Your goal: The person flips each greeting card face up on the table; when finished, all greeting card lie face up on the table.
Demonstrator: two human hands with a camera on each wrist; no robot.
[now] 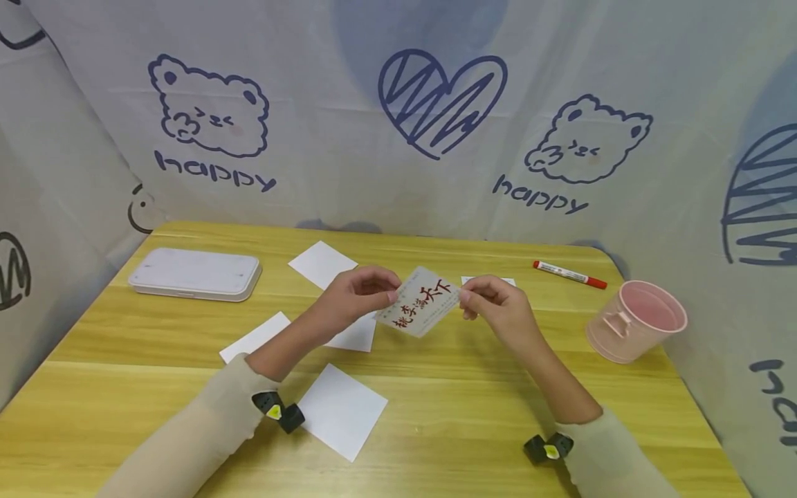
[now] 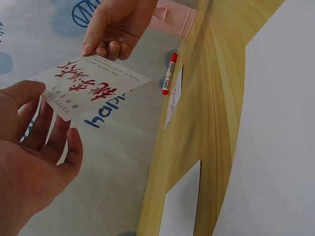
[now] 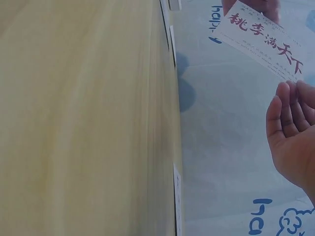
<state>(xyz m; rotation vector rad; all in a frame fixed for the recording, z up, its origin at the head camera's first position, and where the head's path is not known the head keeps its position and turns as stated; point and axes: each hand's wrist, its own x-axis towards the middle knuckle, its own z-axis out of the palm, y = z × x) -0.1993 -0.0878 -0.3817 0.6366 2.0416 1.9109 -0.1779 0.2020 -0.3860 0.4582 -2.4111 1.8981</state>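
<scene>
A white greeting card (image 1: 418, 302) with large red Chinese characters is held up over the table between both hands. My left hand (image 1: 358, 297) pinches its left corner between thumb and fingers. At the opposite corner my right hand (image 1: 501, 304) pinches it with thumb and forefinger. In the left wrist view the card (image 2: 91, 86) also carries small print along its edges. The right wrist view shows the printed side of the card (image 3: 263, 39) too, its lower corner at the right fingertips.
Several blank white cards, one of them (image 1: 344, 413) near the front, lie on the wooden table (image 1: 461, 429). A white case (image 1: 196, 274) sits at back left. On the right are a red-capped marker (image 1: 569, 274), a pink mug (image 1: 631, 321) and another card (image 1: 488, 281), partly hidden.
</scene>
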